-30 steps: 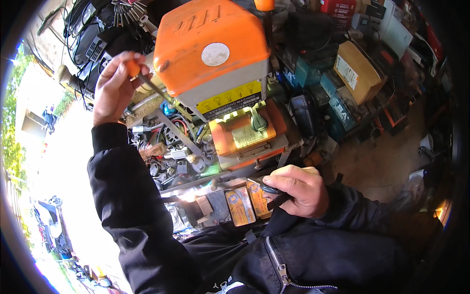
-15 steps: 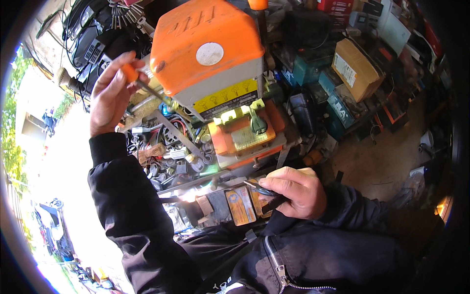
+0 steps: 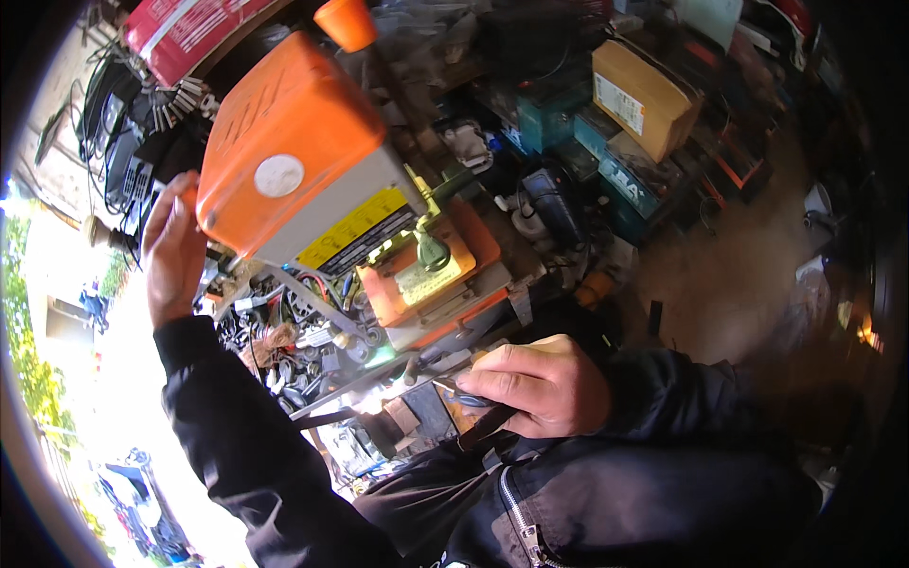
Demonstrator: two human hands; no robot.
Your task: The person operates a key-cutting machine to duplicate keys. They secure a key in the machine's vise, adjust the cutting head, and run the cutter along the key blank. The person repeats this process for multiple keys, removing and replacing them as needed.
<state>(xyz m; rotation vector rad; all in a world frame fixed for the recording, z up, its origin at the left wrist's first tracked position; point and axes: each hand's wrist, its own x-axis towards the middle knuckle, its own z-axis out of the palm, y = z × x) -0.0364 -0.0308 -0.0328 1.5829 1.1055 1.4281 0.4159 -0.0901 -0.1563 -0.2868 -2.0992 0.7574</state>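
Observation:
A key cutting machine (image 3: pixel 317 213) with an orange hood stands on the bench in front of me. My left hand (image 3: pixel 175 251) is closed around an orange-knobbed lever (image 3: pixel 192 203) at the machine's left side; its rod is hidden behind the hood. A dark-headed key (image 3: pixel 434 254) sits upright at the machine's clamps, over an orange and yellow base. Lower down, near my lap, my right hand (image 3: pixel 540 383) is closed on another dark-headed key (image 3: pixel 468 399), pinched between thumb and forefinger. A dark strip (image 3: pixel 488 426) projects below those fingers.
Keys and small metal parts (image 3: pixel 294 355) crowd the bench left of the base. Another orange knob (image 3: pixel 346 24) rises behind the machine. A cardboard box (image 3: pixel 644 99) rests on teal cases at the right, and a red box (image 3: pixel 185 38) lies at the far left.
The view has turned, so the machine appears farther left and tilted. My left hand has moved with the orange knob back against the hood. My right hand still grips its key.

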